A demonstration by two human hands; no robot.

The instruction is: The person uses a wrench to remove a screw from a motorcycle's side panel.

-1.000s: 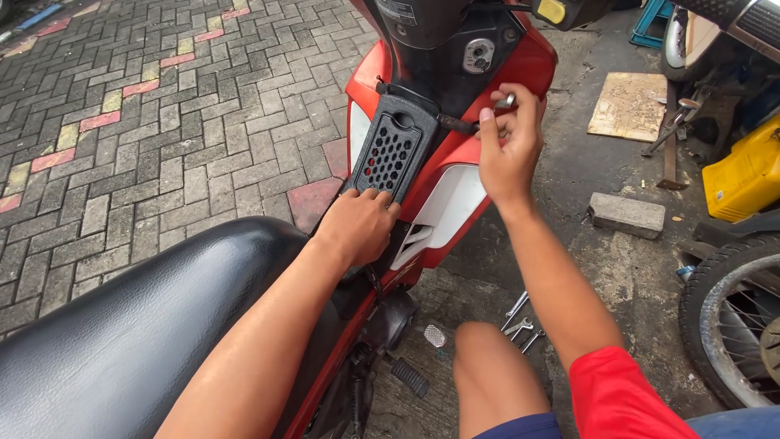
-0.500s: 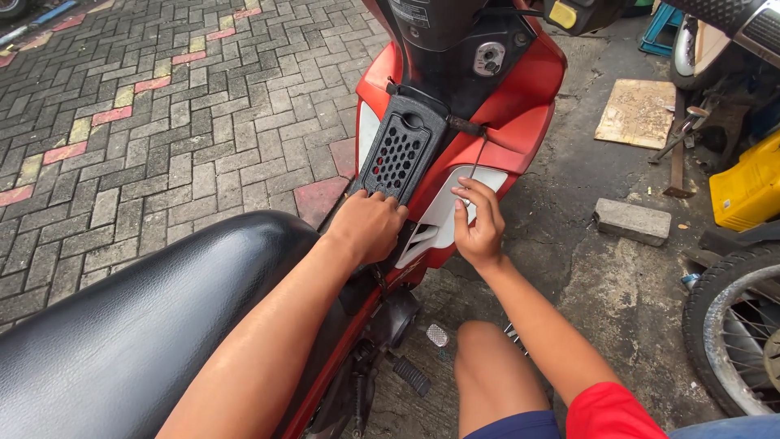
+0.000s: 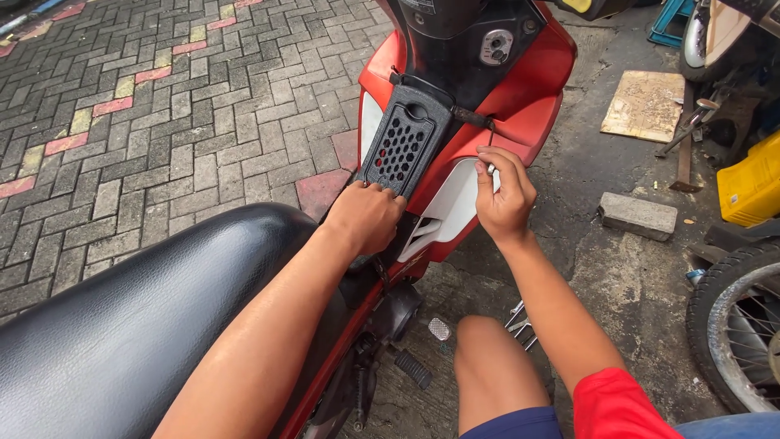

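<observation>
A red motorbike (image 3: 532,73) stands under me, with a black vented cover (image 3: 400,146) down its middle and a white side panel (image 3: 451,203) on the right. My left hand (image 3: 367,215) grips the lower edge of the vented cover, fingers curled over it. My right hand (image 3: 504,195) is at the upper edge of the white panel. Its fingertips pinch a small silvery screw (image 3: 490,169). My bare knee (image 3: 487,366) is below it.
The black seat (image 3: 122,325) fills the lower left. A grey brick (image 3: 638,215), a wooden board (image 3: 646,104), a yellow container (image 3: 751,183) and a spoked tyre (image 3: 735,325) lie to the right. Wrenches (image 3: 520,317) rest on the ground by my knee.
My right hand came down from the upper red fairing to the top edge of the white side panel. My left hand stayed on the vented cover.
</observation>
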